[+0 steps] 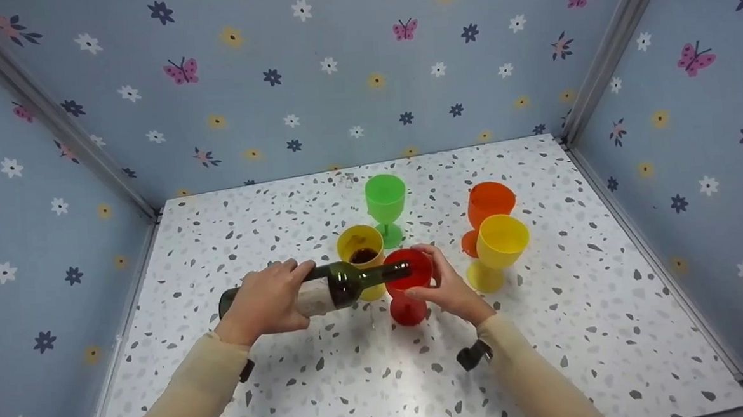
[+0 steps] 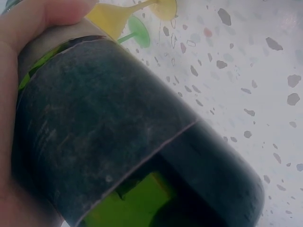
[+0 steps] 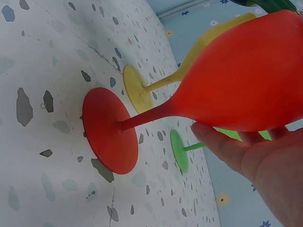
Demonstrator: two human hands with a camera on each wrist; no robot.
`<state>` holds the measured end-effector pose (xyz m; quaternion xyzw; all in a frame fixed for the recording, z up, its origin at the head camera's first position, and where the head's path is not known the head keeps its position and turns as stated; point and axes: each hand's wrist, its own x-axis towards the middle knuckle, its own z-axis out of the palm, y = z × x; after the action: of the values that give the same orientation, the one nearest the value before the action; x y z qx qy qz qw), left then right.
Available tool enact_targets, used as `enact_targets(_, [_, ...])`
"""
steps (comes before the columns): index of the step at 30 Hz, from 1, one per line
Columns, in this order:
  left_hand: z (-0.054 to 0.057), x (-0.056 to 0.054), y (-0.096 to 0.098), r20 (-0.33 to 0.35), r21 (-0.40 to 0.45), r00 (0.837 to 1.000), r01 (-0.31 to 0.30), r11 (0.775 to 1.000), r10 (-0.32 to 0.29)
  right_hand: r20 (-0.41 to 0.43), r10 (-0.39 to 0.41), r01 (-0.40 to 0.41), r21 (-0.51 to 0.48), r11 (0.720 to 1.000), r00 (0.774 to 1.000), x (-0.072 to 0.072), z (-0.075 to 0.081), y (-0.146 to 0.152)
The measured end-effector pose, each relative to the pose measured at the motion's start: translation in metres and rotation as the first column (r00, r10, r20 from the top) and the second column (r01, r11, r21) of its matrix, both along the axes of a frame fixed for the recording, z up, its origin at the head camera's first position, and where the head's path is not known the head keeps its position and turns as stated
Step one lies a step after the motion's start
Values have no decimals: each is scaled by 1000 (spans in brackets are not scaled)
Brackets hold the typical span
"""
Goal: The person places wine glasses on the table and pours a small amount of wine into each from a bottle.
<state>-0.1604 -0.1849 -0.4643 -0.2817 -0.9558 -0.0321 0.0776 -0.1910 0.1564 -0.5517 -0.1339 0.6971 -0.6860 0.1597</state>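
- Left hand (image 1: 265, 303) wraps round the body of a dark green bottle (image 1: 345, 284), fingers over the top, gripping it partly across its pale label (image 1: 314, 298).
- Right hand (image 1: 449, 291) clasps the bowl of the red goblet (image 3: 236, 80), its thumb on the near side and its fingers on the far side.
- Red goblet, taken as landmark: it stands upright, its round foot on the speckled table (image 1: 220, 229).
- Dark green bottle: it lies almost level, coming from the left of the red goblet, with its mouth at the goblet's opening; whether the mouth dips below the rim cannot be told.
- Yellow goblet (image 1: 359, 238): just left of the red goblet, partly behind the bottle, with dark liquid (image 1: 364, 256) inside.
- Green goblet (image 1: 386, 202): beyond the red goblet, upright.
- Second yellow goblet (image 1: 499, 247): to the right of the red goblet, upright.
- Orange goblet (image 1: 487, 207): to the right of the red goblet and farther back, partly hidden by the second yellow goblet.
- Patterned wall (image 1: 337, 45): behind the red goblet, pale blue with flowers and butterflies.
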Motion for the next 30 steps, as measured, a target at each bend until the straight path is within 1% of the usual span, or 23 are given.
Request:
enact_targets(9, [5, 2, 1, 30, -19, 999, -17, 1000, 18, 2, 10, -10, 3, 1000, 1000, 1, -1, 0])
enact_targets(19, [7, 2, 1, 22, 1, 1000, -20, 1000, 20, -14, -3, 3, 3, 1000, 1000, -1, -2, -1])
enact_targets(27, [10, 2, 1, 35, -17, 999, -22, 1000, 23, -20, -2, 2, 9, 1000, 1000, 1, -2, -1])
enact_targets(30, [11, 2, 2, 34, -17, 999, -17, 1000, 18, -10, -10, 11, 20, 1000, 1000, 2, 0, -1])
